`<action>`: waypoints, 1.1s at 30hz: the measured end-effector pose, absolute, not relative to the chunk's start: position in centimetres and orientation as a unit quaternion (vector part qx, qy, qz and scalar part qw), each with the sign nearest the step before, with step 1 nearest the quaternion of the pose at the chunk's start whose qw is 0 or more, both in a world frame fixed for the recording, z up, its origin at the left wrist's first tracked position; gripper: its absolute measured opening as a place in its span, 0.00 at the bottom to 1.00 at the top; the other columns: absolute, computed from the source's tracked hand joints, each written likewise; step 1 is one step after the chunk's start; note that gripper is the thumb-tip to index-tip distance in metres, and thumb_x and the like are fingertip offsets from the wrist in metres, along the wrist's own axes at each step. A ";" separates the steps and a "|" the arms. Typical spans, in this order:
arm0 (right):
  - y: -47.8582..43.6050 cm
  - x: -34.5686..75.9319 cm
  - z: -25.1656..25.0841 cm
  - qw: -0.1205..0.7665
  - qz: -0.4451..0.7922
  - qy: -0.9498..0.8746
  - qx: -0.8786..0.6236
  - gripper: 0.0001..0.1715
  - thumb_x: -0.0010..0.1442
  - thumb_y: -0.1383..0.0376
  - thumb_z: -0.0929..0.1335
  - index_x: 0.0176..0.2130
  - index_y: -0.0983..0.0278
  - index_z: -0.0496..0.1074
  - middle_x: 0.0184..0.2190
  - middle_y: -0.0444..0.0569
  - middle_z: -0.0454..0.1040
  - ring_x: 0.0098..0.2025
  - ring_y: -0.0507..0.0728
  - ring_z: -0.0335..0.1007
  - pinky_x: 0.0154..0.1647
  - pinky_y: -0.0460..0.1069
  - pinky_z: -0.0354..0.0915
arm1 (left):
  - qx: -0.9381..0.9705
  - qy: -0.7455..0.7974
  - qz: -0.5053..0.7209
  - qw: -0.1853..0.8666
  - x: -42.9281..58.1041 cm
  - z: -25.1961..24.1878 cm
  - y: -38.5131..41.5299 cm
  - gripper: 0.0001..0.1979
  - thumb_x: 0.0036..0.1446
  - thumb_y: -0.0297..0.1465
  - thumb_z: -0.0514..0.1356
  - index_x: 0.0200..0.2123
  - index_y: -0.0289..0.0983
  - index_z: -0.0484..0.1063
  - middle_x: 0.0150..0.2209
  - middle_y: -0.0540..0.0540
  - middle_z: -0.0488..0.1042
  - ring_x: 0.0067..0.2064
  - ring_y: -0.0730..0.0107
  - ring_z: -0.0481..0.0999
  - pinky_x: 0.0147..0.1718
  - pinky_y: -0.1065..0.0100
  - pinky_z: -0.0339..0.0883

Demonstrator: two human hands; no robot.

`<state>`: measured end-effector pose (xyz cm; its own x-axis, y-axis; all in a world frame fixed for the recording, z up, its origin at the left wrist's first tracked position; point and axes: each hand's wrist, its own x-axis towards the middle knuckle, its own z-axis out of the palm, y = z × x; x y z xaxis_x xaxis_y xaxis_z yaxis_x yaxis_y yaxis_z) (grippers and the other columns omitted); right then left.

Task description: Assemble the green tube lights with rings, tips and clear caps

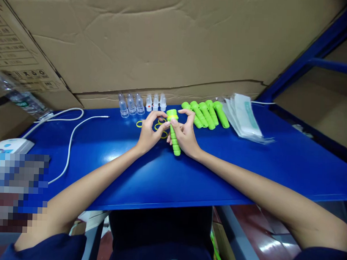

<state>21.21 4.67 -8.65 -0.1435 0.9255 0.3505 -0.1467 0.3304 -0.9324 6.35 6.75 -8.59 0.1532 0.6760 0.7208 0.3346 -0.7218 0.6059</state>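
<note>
My right hand [187, 135] grips a bright green ribbed plastic part [174, 137], holding it upright over the blue table [246, 166]. My left hand [150, 131] pinches at the wide top end of that same part, fingers curled. A few yellow rubber rings [139, 124] lie on the table just behind and between my hands. A row of several more green parts [206, 113] lies to the right, behind my right hand.
Small clear vials [131, 104] and white-capped ones [156, 102] stand in a row at the back. A stack of sealed plastic packets [243, 117] lies at the right. A white cable [71, 136] and white device [10, 144] sit left. Cardboard walls [165, 42] close off the back.
</note>
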 end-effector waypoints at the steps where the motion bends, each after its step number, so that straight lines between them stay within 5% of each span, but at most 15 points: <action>1: 4.6 21.2 -8.5 0.568 0.473 -0.590 -0.326 0.33 0.61 0.42 0.70 0.48 0.55 0.50 0.23 0.35 0.68 0.16 0.52 0.67 0.13 0.46 0.63 | 0.746 0.336 0.553 0.157 6.3 -8.6 6.7 0.07 0.62 0.34 0.63 0.43 0.39 0.71 0.42 0.47 0.77 0.42 0.69 0.76 0.45 0.66 0.69; 12: 5.1 21.4 -8.1 0.551 0.525 -0.573 -0.305 0.35 0.58 0.37 0.70 0.46 0.54 0.50 0.20 0.32 0.63 0.14 0.51 0.62 0.11 0.44 0.58 | 0.712 0.290 0.553 0.321 6.9 -9.8 7.3 0.16 0.64 0.43 0.60 0.46 0.41 0.61 0.41 0.47 0.75 0.44 0.70 0.78 0.43 0.68 0.69; 21: 6.3 21.3 -8.5 0.509 0.608 -0.523 -0.313 0.34 0.58 0.35 0.68 0.40 0.60 0.59 0.26 0.43 0.72 0.22 0.52 0.71 0.18 0.46 0.66 | 0.692 0.361 0.585 0.222 6.7 -9.3 7.0 0.09 0.63 0.36 0.62 0.43 0.40 0.70 0.41 0.47 0.78 0.42 0.69 0.78 0.37 0.68 0.64; 28: 6.2 21.0 -8.9 0.496 0.635 -0.498 -0.319 0.35 0.58 0.34 0.66 0.45 0.58 0.54 0.24 0.38 0.70 0.14 0.50 0.62 0.12 0.44 0.55 | 0.689 0.383 0.583 0.197 6.6 -9.4 7.2 0.09 0.61 0.35 0.65 0.42 0.39 0.73 0.42 0.46 0.79 0.42 0.68 0.78 0.38 0.67 0.65; 33: 6.2 21.2 -8.9 0.495 0.624 -0.523 -0.304 0.34 0.56 0.42 0.71 0.47 0.58 0.56 0.28 0.39 0.72 0.21 0.51 0.70 0.18 0.45 0.64 | 0.706 0.374 0.577 0.169 6.4 -9.3 7.2 0.06 0.62 0.35 0.64 0.41 0.40 0.76 0.41 0.46 0.78 0.41 0.68 0.77 0.37 0.67 0.67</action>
<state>21.19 6.24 -8.91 -0.3255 0.9354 0.1379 -0.2992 0.0364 -0.9535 6.40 7.22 -9.28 0.0540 0.7232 0.6885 0.3341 -0.6629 0.6700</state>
